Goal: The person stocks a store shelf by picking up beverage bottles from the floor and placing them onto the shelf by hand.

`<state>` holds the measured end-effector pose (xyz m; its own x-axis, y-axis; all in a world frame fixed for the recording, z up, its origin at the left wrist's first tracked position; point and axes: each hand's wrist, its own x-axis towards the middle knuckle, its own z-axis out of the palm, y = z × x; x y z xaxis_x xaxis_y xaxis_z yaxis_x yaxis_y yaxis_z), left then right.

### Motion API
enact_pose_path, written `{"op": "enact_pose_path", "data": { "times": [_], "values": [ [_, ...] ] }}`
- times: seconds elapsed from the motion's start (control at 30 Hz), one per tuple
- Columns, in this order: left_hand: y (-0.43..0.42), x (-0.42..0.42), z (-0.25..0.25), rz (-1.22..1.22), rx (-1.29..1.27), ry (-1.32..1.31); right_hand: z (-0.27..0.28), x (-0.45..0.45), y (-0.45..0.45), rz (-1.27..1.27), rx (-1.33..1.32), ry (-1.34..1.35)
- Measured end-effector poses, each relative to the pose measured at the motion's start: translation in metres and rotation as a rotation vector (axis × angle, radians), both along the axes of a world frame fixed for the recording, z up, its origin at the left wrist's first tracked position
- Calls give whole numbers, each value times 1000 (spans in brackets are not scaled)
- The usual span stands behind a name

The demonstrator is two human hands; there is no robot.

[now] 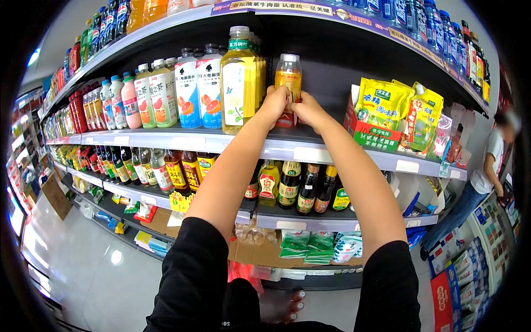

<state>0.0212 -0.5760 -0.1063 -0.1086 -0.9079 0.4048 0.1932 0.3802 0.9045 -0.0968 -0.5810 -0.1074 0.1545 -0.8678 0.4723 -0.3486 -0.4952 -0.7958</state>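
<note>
Both arms reach forward to the middle shelf. There an orange-labelled drink bottle (289,72) with a pale cap stands upright, its lower part partly covered by my hands. My left hand (276,104) is closed around the bottle's left side. From the right, my right hand (307,109) touches the bottle with bent fingers, most of them hidden behind it or the hand. Just left of the bottle stands a tall yellow tea bottle (236,83) with a white label, at the front of a row of similar ones.
Farther left on the shelf are white-and-blue drink bottles (209,91). To the right, a box holds yellow seasoning pouches (381,105). Sauce bottles (289,185) line the shelf below, and blue-capped bottles (437,25) the one above. A person (492,160) stands at the far right.
</note>
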Motion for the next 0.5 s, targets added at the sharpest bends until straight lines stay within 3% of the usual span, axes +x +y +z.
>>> {"op": "enact_pose_path", "data": {
  "times": [0.5],
  "values": [
    [-29, -5, -1, -20, -7, 6, 3, 2, -8, -25, 71, -8]
  ]
}}
